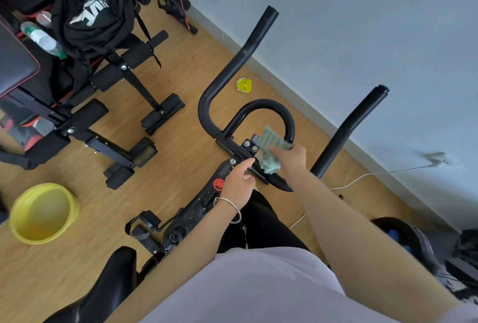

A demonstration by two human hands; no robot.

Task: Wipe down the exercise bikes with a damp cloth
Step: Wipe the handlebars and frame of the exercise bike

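Pale shirt front fills the bottom of the view, with two bare forearms reaching forward over a black exercise bike (pixel 192 212) that stands on a wooden floor (pixel 181 69) beside a grey wall. The right hand (pixel 291 158) holds a green cloth (pixel 270 148), its fingers clamped on it, and presses it onto the bolted clamp at the centre of the handlebars (pixel 234 69) – the cloth drapes over the crossbar there. The left hand (pixel 239 183), a thin bracelet (pixel 229 206) on its wrist, has its thumb and fingers curled round the crossbar just beside the cloth, seemingly to steady it. A yellow basin (pixel 44 212) sits on the floor to the bike's left, near the foot of a weight bench (pixel 113 82).

Wiping looks under way at the handlebar centre – no surface shows clearly as wiped or unwiped. The upright horns, frame, pedals and saddle (pixel 111 284) probably remain.
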